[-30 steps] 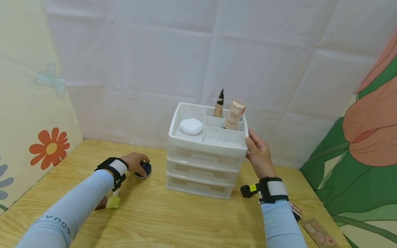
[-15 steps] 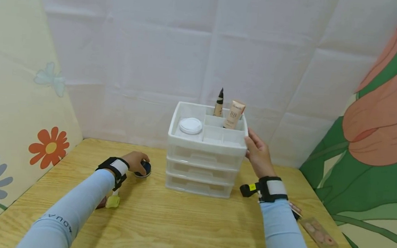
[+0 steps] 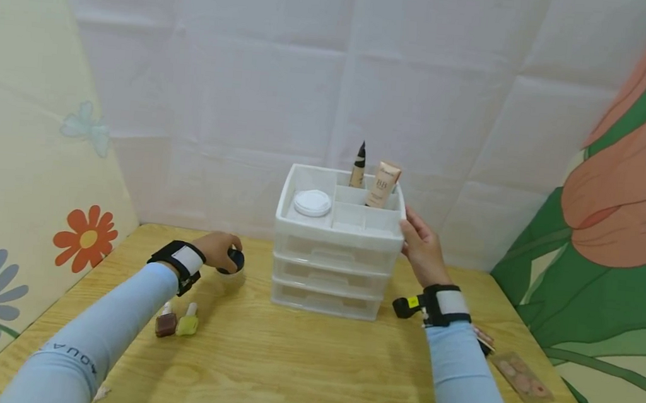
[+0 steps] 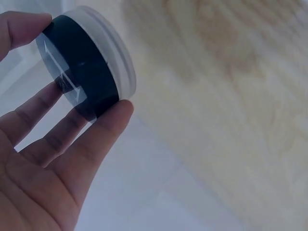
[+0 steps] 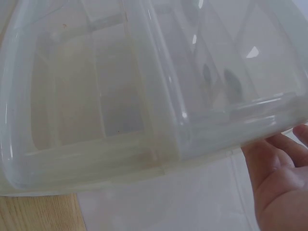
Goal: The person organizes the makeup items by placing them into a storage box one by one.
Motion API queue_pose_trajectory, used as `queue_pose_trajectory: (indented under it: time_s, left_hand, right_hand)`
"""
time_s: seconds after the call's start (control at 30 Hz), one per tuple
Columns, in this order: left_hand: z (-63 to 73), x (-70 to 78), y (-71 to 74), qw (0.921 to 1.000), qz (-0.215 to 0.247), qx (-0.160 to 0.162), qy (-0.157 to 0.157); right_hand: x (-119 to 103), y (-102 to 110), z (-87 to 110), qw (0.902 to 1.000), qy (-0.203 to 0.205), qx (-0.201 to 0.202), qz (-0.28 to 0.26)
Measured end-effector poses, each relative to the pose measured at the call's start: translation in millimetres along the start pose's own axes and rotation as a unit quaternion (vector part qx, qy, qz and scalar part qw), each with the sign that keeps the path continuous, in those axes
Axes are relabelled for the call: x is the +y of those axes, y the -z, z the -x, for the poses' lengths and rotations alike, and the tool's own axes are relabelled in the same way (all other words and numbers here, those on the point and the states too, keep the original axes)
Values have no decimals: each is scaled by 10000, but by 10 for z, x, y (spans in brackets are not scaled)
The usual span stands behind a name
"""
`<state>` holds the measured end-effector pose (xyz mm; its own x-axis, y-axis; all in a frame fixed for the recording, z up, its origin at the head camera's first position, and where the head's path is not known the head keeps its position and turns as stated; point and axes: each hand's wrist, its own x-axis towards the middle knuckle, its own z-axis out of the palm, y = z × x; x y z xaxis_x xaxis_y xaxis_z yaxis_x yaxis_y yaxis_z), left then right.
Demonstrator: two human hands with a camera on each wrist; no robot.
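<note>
My left hand point(image 3: 218, 250) pinches a round cosmetic jar point(image 4: 91, 62) by its rim, the thumb on one side and the fingers on the other. The jar has a dark blue lid and a whitish base; in the head view my hand covers part of it. My right hand point(image 3: 423, 250) touches the right side of a white drawer organizer point(image 3: 333, 246), its fingers along the upper corner. On the organizer's top lie a round white case point(image 3: 313, 202), a BB cream tube point(image 3: 383, 185) and a beige tube with a pointed black cap point(image 3: 358, 166).
Two nail polish bottles, one brown point(image 3: 166, 324) and one yellow-green point(image 3: 188, 324), lie on the wooden table point(image 3: 298, 370) near my left forearm. A flat palette point(image 3: 522, 378) and a dark item point(image 3: 485, 347) partly behind my right sleeve lie at the right. A white cloth hangs behind.
My left hand has risen slightly and shifted a little left with the jar, uncovering the nail polish bottles. My right hand stays at the organizer.
</note>
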<state>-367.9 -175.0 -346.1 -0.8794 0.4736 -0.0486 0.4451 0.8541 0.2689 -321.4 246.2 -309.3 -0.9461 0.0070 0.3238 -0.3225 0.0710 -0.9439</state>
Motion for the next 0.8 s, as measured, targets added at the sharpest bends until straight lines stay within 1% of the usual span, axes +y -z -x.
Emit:
queue_pose_trajectory:
  time_s: [0.17, 0.27, 0.33, 0.43, 0.63, 0.8]
  left_hand:
    - [104, 52, 221, 9996, -197, 1, -201]
    - [178, 129, 376, 9987, -187, 10, -464]
    - [225, 197, 479, 9978, -195, 1, -631]
    - [273, 306, 614, 9966, -263, -32, -786]
    - [372, 542, 878, 9953, -234, -121, -935]
    - [443, 708, 1096, 9941, -147, -176, -1058]
  right_hand:
    - [3, -5, -12, 10000, -26, 25, 13]
    - [-1, -1, -14, 10000, -36, 5, 44]
    - [-5, 4, -15, 10000, -38, 1, 84]
    - [-13, 28, -15, 9999, -27, 7, 162]
    - [-36, 57, -17, 9999, -67, 61, 47]
    - [-29, 65, -12, 9999, -91, 78, 78]
